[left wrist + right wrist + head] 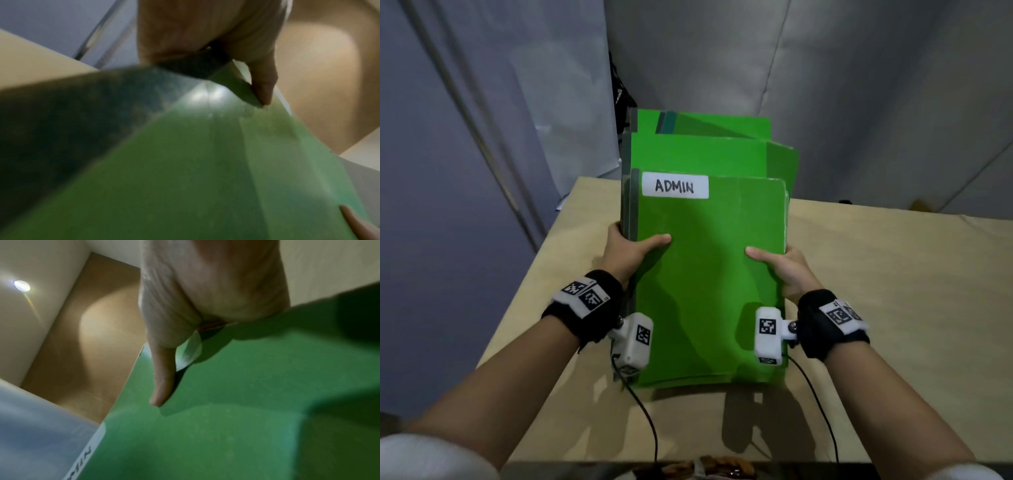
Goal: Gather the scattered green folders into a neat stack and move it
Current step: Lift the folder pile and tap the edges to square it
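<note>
A stack of green folders [709, 274] is held tilted up above the table [893, 274], its near edge low by the tabletop. The top folder carries a white label reading ADMIN [675, 186]. Behind it, other folders [698, 154] stick out higher, unevenly fanned. My left hand [633, 251] grips the stack's left edge, thumb on the front cover. My right hand [782, 265] grips the right edge the same way. The left wrist view shows the thumb [265, 84] pressed on the green cover [195, 178]; the right wrist view shows the thumb [162, 379] lying on the cover [236, 418].
The light wooden table [585, 308] stands against grey fabric walls [859, 85]. Dark gear sits in the gap behind the table's far left corner [623, 99]. Camera cables [650, 421] hang from both wrists. Something brown lies at the near edge [709, 467].
</note>
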Available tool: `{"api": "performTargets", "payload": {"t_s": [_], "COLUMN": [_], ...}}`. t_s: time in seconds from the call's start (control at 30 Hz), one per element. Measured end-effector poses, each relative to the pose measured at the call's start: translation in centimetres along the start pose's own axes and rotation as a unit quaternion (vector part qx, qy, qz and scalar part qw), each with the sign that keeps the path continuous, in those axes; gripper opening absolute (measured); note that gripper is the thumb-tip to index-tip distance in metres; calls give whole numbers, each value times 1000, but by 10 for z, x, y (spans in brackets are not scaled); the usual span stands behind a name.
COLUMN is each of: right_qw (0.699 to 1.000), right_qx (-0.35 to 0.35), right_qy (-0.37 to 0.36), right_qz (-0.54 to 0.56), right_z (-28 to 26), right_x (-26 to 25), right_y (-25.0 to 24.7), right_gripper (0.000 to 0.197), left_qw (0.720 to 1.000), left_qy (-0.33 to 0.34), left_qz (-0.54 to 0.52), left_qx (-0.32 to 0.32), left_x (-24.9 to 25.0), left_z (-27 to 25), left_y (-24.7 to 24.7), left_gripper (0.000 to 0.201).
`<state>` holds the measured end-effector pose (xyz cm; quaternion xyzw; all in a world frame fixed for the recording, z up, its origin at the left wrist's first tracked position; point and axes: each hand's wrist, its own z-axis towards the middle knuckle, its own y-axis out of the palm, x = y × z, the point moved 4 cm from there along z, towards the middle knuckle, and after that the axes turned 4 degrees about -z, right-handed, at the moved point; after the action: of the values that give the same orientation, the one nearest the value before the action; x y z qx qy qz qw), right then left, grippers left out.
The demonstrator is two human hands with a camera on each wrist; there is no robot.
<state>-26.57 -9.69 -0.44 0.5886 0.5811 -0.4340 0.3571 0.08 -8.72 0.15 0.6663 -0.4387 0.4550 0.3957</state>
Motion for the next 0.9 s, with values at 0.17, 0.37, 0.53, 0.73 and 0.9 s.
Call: {"api": "performTargets", "payload": {"t_s": [0.17,0.37,0.53,0.73,0.9], "right_qw": [993,980,976,970,960], "right_qx": [-4,-10,-3,-35,-26], "right_qy": [-98,-187,-211,-240,-273], "right_qz": [66,68,47,-24,-60], "right_z": [-9,-17,-17,-23,-28], "right_x": [-32,-56,-43,-56,-79], "right_y": [-9,-19,-28,-38,-47], "right_gripper": [100,85,68,95,84], "left_qw": [993,980,972,966,968], "left_qy": [115,179,206,219,211], "left_qz": [-27,-47,-31,0,-3], "left_qx": [-22,-78,-104,-140,-135], "left_x": [33,47,43,44,54], "left_z": [-15,-23,-27,-28,-35], "left_y": [8,13,19,21,22], "left_gripper": [73,61,67,73,86]}}
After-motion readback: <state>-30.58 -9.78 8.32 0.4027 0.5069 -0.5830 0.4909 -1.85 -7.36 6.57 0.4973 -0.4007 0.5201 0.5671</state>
